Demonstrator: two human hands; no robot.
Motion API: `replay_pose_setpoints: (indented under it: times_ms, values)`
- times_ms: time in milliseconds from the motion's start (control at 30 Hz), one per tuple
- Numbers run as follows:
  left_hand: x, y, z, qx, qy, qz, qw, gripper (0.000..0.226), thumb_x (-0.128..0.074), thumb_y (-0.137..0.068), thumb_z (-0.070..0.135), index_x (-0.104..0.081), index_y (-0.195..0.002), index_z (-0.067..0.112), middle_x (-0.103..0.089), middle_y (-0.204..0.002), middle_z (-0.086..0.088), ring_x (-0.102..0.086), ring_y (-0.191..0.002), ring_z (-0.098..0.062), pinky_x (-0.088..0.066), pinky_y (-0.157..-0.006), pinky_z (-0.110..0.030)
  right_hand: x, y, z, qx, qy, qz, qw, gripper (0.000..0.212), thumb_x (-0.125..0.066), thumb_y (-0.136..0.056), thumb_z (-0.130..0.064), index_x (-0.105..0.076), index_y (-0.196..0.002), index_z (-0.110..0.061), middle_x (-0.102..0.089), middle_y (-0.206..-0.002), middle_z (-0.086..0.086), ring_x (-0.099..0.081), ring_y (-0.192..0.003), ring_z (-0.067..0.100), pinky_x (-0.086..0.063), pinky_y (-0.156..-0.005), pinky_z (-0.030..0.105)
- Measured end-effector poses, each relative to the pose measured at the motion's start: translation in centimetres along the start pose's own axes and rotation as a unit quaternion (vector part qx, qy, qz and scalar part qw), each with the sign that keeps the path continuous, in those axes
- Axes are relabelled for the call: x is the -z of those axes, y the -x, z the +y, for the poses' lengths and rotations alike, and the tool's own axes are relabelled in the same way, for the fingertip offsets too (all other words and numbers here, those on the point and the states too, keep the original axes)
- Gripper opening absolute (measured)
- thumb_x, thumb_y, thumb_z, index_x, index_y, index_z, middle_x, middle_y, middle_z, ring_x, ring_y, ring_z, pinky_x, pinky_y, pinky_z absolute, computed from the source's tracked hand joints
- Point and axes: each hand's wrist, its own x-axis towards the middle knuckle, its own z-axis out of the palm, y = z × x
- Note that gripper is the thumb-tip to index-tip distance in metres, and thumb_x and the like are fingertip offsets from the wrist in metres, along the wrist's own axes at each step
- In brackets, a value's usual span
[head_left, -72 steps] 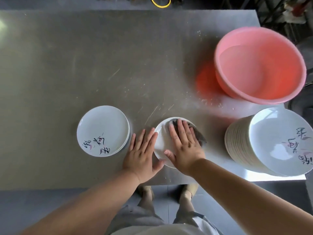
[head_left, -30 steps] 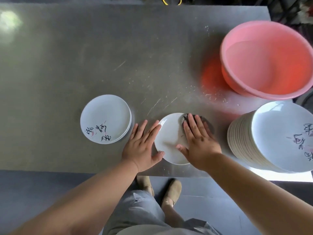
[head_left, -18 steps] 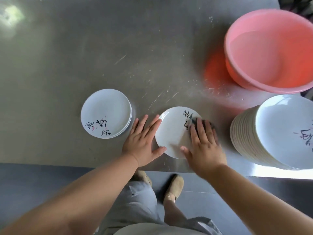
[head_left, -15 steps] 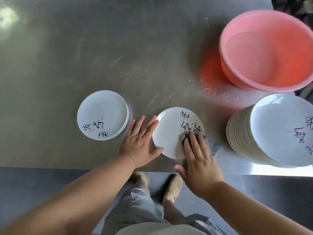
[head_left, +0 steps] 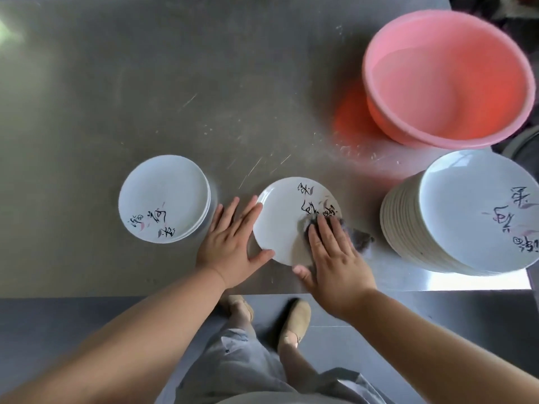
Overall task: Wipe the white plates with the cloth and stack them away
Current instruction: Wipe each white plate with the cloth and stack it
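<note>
pink basin [head_left: 437,83], grey cloth [head_left: 360,239], white plate [head_left: 277,228] w/ blk script

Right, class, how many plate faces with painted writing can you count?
3: atop the small left stack, the middle plate under the cloth, atop the tall right stack. Faces lower in both stacks are hidden.

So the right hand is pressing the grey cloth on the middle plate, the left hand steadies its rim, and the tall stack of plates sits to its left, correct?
No: the head view shows the tall stack to the right of the middle plate; only a short stack sits left. The right hand does press the grey cloth on it, and the left hand steadies its rim.
</note>
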Motion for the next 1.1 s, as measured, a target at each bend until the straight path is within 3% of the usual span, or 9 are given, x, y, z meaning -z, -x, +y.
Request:
replay_pose_setpoints:
  times_ms: [100, 167, 267, 400, 600, 667, 800, 1000, 1100]
  values:
    - [-0.1, -0.1, 0.0, -0.001, 0.000, 0.014, 1.000, 0.098, -0.040, -0.091, 0.077, -0.011, -0.168, 0.024, -0.004, -0.176, 0.013, -0.007, -0.162, -0.025, -0.007, -0.130, -0.051, 2.1, -4.2, 2.0, -0.017, -0.006, 0.024, 1.000, 0.090, -0.007, -0.095, -0.074, -0.002, -0.167, -0.021, 0.027, -0.171, -0.005, 0.024, -0.158, 0.023, -0.012, -0.130, 0.051]
    - [0.1, -0.1, 0.0, 0.004, 0.007, 0.013, 1.000, 0.098, -0.039, -0.091, 0.077, -0.010, -0.168, 0.024, -0.004, -0.176, 0.012, -0.007, -0.162, -0.024, -0.006, -0.130, -0.050, 2.4, -5.3, 2.2, -0.017, 0.010, 0.020, 1.000, 0.090, -0.009, -0.094, -0.072, 0.002, -0.167, -0.021, 0.033, -0.169, -0.007, 0.026, -0.157, 0.024, -0.006, -0.130, 0.050]
    - [0.3, -0.1, 0.2, 0.011, 0.014, -0.004, 1.000, 0.098, -0.037, -0.091, 0.079, -0.008, -0.168, 0.026, -0.002, -0.176, 0.013, -0.006, -0.162, -0.023, -0.001, -0.131, -0.047, 0.6, -2.8, 0.4, -0.015, 0.020, 0.032, 0.999, 0.094, -0.005, -0.095, -0.073, -0.003, -0.167, -0.012, 0.019, -0.174, 0.006, 0.022, -0.158, 0.031, 0.008, -0.129, 0.045]
    - [1.0, 0.1, 0.5, 0.019, 0.005, -0.042, 0.999, 0.100, -0.031, -0.091, 0.082, -0.007, -0.168, 0.023, 0.003, -0.176, 0.010, 0.001, -0.162, -0.024, 0.000, -0.130, -0.048, -1.0, 1.8, -0.7, 0.045, -0.011, 0.042, 0.998, 0.091, -0.017, -0.100, -0.073, -0.018, -0.166, -0.010, -0.004, -0.175, 0.011, 0.010, -0.160, 0.034, -0.001, -0.130, 0.048]
    - [0.7, 3.2, 4.0, 0.036, 0.024, 0.054, 0.998, 0.080, -0.041, -0.095, 0.076, -0.049, -0.146, 0.015, -0.015, -0.175, -0.004, -0.012, -0.162, -0.028, -0.013, -0.129, -0.055, 2.7, -2.4, 3.4, 0.042, 0.015, 0.021, 0.999, 0.093, -0.013, -0.092, -0.077, -0.008, -0.168, -0.023, 0.009, -0.175, -0.006, 0.017, -0.160, 0.021, -0.006, -0.131, 0.046]
    - [1.7, 1.3, 3.8, 0.017, 0.037, 0.030, 0.999, 0.084, -0.045, -0.093, 0.074, -0.038, -0.156, 0.019, -0.006, -0.176, 0.000, -0.003, -0.163, -0.026, -0.009, -0.129, -0.053, 3.6, -4.2, 3.8, 0.036, 0.024, 0.023, 0.999, 0.100, -0.005, -0.088, -0.081, -0.005, -0.168, -0.022, 0.011, -0.175, -0.009, 0.018, -0.160, 0.021, -0.009, -0.130, 0.048]
    - [2.7, -1.9, 2.7, -0.038, -0.032, -0.120, 0.992, 0.102, -0.018, -0.088, 0.083, 0.002, -0.168, 0.023, 0.029, -0.170, 0.014, 0.024, -0.158, -0.016, 0.003, -0.129, -0.051, 3.5, -4.6, 3.3, 0.000, 0.013, 0.004, 1.000, 0.098, -0.001, -0.086, -0.082, 0.006, -0.167, -0.026, 0.024, -0.171, -0.015, 0.025, -0.158, 0.021, -0.010, -0.128, 0.053]
    - [1.1, -1.1, 2.8, -0.010, -0.011, -0.086, 0.996, 0.106, -0.018, -0.087, 0.088, -0.002, -0.169, 0.023, 0.020, -0.173, 0.014, 0.009, -0.162, -0.019, -0.002, -0.130, -0.050, -0.4, 1.4, 0.2, -0.008, -0.025, -0.013, 1.000, 0.102, 0.005, -0.090, -0.083, -0.003, -0.167, -0.016, 0.011, -0.175, 0.001, 0.025, -0.158, 0.027, 0.013, -0.125, 0.037]
    - [0.7, -0.5, 3.7, 0.023, 0.026, -0.051, 0.998, 0.105, -0.028, -0.089, 0.085, -0.014, -0.168, 0.018, 0.004, -0.176, 0.008, -0.003, -0.163, -0.022, -0.010, -0.130, -0.051, 1.2, -1.9, 1.5, -0.011, -0.029, 0.000, 1.000, 0.096, -0.001, -0.091, -0.079, 0.006, -0.166, -0.020, 0.019, -0.174, -0.003, 0.027, -0.157, 0.022, 0.006, -0.129, 0.043]
